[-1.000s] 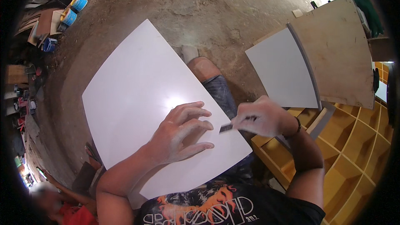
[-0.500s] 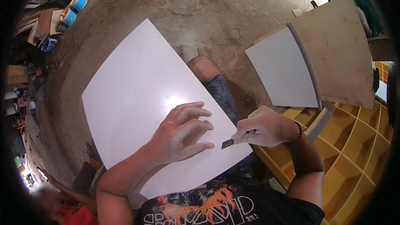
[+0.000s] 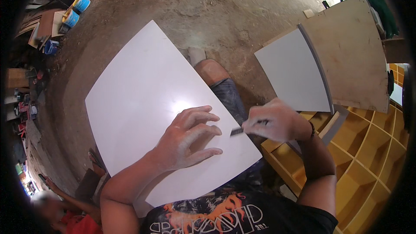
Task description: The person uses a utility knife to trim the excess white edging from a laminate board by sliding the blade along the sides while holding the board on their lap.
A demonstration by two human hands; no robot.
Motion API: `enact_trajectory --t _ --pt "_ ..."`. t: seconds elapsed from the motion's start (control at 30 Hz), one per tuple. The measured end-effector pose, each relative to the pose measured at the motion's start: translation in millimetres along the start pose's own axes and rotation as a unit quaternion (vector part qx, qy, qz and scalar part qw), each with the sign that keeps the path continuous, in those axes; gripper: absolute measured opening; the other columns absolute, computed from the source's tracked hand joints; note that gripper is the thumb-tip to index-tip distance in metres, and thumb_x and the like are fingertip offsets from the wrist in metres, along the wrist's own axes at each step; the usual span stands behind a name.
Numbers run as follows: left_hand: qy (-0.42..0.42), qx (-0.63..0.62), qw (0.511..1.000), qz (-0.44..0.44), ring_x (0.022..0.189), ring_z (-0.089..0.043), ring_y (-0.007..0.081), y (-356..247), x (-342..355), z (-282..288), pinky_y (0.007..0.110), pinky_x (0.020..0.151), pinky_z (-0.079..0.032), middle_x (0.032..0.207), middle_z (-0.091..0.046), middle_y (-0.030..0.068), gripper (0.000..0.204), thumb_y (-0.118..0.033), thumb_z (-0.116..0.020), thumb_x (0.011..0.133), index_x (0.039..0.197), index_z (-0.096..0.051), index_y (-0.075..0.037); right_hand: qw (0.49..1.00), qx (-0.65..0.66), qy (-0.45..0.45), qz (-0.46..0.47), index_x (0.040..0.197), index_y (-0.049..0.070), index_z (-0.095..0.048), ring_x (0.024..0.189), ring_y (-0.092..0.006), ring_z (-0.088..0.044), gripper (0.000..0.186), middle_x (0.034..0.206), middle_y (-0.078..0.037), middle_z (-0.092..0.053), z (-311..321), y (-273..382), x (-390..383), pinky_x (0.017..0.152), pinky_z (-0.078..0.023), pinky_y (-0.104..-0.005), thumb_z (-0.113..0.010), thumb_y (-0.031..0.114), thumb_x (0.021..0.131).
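A large white panel point(image 3: 134, 82) with a glossy face lies across my lap. My left hand point(image 3: 188, 136) rests on it near its right part, fingers spread and curved, holding nothing. At the panel's right edge, my right hand point(image 3: 271, 121) is closed around a small dark flat strip point(image 3: 236, 131) that looks like a blade. The strip's end points left over the white surface, close to the edge. My right hand is slightly smeared by motion, and my fingers hide the rest of the strip.
To the right stand a yellow compartmented frame point(image 3: 368, 147), a grey-edged white panel point(image 3: 294, 71) and a plywood board point(image 3: 351, 56). Blue buckets point(image 3: 81, 3) sit on the dirt floor point(image 3: 208, 8) at the far left. Another person point(image 3: 80, 216) is at the lower left.
My right hand has moved up along the panel's edge, away from me, with the dark strip in it. My left hand stays in place.
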State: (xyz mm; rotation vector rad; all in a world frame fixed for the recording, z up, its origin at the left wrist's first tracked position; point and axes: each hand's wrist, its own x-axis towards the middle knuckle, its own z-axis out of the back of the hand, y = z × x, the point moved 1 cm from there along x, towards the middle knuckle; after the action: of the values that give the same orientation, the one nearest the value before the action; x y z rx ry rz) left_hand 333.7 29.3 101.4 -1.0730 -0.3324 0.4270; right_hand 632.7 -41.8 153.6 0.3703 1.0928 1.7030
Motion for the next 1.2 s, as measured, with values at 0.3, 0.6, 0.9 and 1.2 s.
enact_trajectory --t 0.3,0.6,0.9,1.2 --pt "0.000 0.007 1.000 -0.001 0.153 -0.052 0.0337 -0.2 -0.6 0.1 0.054 0.126 -0.048 0.145 -0.066 0.0054 0.049 -0.032 -0.103 0.079 0.118 -0.077 -0.017 0.997 0.059 0.039 0.030 0.104 0.011 -0.074 0.077 -0.0329 -0.078 0.006 0.086 -0.010 -0.078 -5.4 1.7 0.4 0.069 -0.060 -0.0392 -0.075 0.017 0.105" --pt "0.000 0.001 1.000 0.000 0.153 -0.053 0.0336 -0.2 -0.1 1.4 0.054 0.127 -0.048 0.146 -0.065 0.0060 0.048 -0.030 -0.103 0.079 0.119 -0.078 -0.018 0.996 0.040 0.075 0.031 0.104 0.013 -0.075 0.077 -0.0322 -0.079 0.006 0.086 -0.010 -0.077 -5.6 2.7 -6.6 0.069 -0.060 -0.0400 -0.075 0.019 0.105" --pt "0.002 -0.009 1.000 -0.001 0.154 -0.051 0.0343 0.8 -0.5 0.2 0.055 0.127 -0.047 0.147 -0.065 0.0059 0.048 -0.032 -0.102 0.081 0.119 -0.078 -0.018 0.997 0.068 -0.040 -0.004 0.102 0.010 -0.073 0.077 -0.0326 -0.078 0.008 0.083 -0.011 -0.075 -8.7 -3.3 3.6 0.069 -0.059 -0.0390 -0.075 0.018 0.105" --pt "0.003 -0.004 1.000 -0.002 0.153 -0.052 0.0345 2.2 -0.3 0.5 0.055 0.126 -0.047 0.147 -0.065 0.0060 0.047 -0.034 -0.101 0.082 0.119 -0.077 -0.018 0.994 0.061 0.080 0.041 0.103 0.011 -0.074 0.082 -0.0332 -0.080 0.008 0.092 -0.009 -0.081 -9.5 9.4 4.6 0.070 -0.061 -0.0400 -0.074 0.019 0.105"
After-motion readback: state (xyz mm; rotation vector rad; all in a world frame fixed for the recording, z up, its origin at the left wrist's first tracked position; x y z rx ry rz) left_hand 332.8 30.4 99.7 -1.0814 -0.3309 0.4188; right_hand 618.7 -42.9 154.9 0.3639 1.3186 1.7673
